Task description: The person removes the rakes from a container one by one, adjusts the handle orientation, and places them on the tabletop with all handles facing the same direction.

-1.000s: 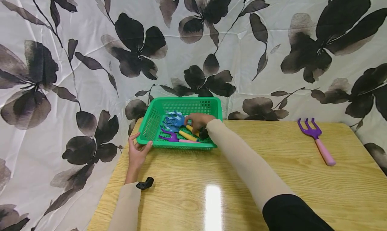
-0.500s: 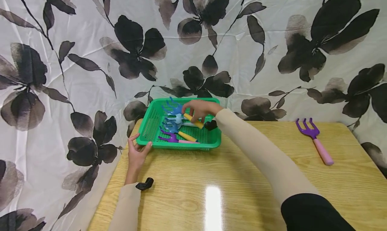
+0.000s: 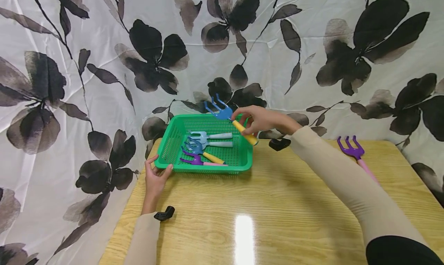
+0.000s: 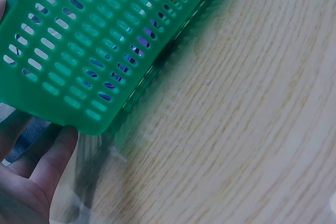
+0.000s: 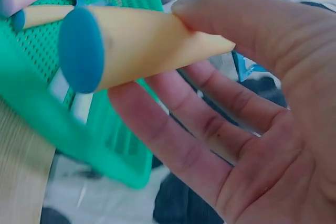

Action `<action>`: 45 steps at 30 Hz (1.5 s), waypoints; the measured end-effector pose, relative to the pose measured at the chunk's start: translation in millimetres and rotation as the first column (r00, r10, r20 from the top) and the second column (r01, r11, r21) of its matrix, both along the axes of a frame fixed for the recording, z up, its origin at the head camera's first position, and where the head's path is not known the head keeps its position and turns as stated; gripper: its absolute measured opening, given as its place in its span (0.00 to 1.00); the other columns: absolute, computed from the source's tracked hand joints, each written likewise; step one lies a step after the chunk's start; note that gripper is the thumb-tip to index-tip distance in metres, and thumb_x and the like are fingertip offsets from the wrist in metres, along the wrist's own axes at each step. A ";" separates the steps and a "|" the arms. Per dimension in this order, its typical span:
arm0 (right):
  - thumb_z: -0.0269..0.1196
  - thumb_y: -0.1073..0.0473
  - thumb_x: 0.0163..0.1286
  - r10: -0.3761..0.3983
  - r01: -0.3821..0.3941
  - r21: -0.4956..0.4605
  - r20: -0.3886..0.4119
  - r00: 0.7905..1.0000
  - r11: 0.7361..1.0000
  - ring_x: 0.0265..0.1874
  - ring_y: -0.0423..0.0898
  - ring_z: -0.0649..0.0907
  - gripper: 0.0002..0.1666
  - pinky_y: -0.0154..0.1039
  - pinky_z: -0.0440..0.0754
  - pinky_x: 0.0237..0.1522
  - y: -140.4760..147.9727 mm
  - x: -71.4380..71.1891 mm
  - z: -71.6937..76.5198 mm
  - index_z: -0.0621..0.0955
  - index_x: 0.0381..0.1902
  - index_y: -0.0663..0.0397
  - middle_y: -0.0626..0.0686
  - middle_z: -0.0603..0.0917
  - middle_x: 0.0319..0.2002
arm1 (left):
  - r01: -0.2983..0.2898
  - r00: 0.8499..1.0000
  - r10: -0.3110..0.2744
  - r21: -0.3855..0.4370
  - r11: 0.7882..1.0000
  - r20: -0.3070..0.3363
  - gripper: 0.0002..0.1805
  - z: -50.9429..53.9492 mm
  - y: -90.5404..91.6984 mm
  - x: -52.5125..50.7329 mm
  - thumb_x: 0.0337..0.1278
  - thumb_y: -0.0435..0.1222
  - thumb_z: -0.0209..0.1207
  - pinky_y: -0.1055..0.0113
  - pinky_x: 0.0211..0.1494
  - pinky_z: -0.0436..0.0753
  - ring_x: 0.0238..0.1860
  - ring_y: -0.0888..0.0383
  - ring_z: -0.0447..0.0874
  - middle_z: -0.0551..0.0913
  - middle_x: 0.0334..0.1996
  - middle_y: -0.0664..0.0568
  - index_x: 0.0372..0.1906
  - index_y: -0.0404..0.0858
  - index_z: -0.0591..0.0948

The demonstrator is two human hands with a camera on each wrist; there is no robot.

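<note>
Blue fork with yellow handle (image 3: pixel 226 113) is held raised at the 2 o'clock part of the green basket (image 3: pixel 208 169), clear of the basket floor. Its tines are directed between 10 and 11 o'clock and are seen against the floral cloth (image 3: pixel 274 60); its handle is directed between 4 and 5 o'clock. The handle is finished with a blue end cap (image 5: pixel 81 49).

The handle is pinched by the right hand (image 3: pixel 259 120): the thumb is applied to one side, the fingers are bent against the other, and the palm is left apart from the handle.

Inside the basket, four forks are laid with tines toward 9 to 10 o'clock. From the 12 o'clock side to the 6 o'clock side, they are arranged as follows: upper light blue fork (image 3: pixel 219 136), lower light blue fork (image 3: pixel 220 144), second blue fork with yellow handle (image 3: pixel 213 157), purple fork with pink handle (image 3: pixel 198 161).

The basket corner at 8 o'clock is gripped by the left hand (image 3: pixel 155 182), with the thumb and fingers set partly apart around it.

The basket is supported on the wood-grain counter (image 3: pixel 197 207). Well apart, at 3 o'clock, a lone purple fork (image 3: pixel 354 152) is placed on the counter; its pink handle is partly covered by the right sleeve (image 3: pixel 333 172).
</note>
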State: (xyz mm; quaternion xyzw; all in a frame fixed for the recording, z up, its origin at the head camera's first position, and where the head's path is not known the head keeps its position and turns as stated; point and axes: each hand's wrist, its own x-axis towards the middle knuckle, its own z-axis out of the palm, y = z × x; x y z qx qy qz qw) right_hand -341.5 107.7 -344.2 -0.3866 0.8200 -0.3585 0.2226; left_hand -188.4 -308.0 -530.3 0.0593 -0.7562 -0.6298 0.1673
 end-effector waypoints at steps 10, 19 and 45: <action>0.70 0.69 0.67 -0.098 0.096 -0.117 -0.016 0.995 0.989 0.38 0.56 0.85 0.31 0.49 0.88 0.32 85.9 20.2 -26.3 0.74 0.66 0.54 0.64 0.81 0.51 | 0.023 1.000 -0.023 -0.002 1.000 0.016 0.41 27.3 9.9 12.2 0.65 0.36 0.68 0.76 0.51 0.81 0.57 0.55 0.80 0.77 0.64 0.30 0.76 0.37 0.58; 0.70 0.69 0.67 -0.257 0.260 -0.109 0.040 0.965 0.959 0.38 0.55 0.85 0.31 0.50 0.88 0.28 157.1 52.8 -60.5 0.74 0.66 0.57 0.64 0.82 0.48 | 0.009 1.000 -0.009 0.025 1.000 0.009 0.41 26.2 9.1 14.3 0.65 0.34 0.68 0.77 0.49 0.82 0.54 0.60 0.81 0.77 0.63 0.29 0.76 0.36 0.58; 0.73 0.68 0.64 -0.515 0.520 -0.094 0.074 0.854 0.849 0.32 0.46 0.87 0.31 0.50 0.87 0.26 296.2 95.0 -150.0 0.72 0.61 0.67 0.68 0.80 0.45 | 0.027 0.999 -0.027 -0.010 1.000 0.017 0.41 29.5 12.3 16.6 0.67 0.34 0.66 0.79 0.48 0.80 0.57 0.55 0.78 0.76 0.64 0.29 0.77 0.36 0.56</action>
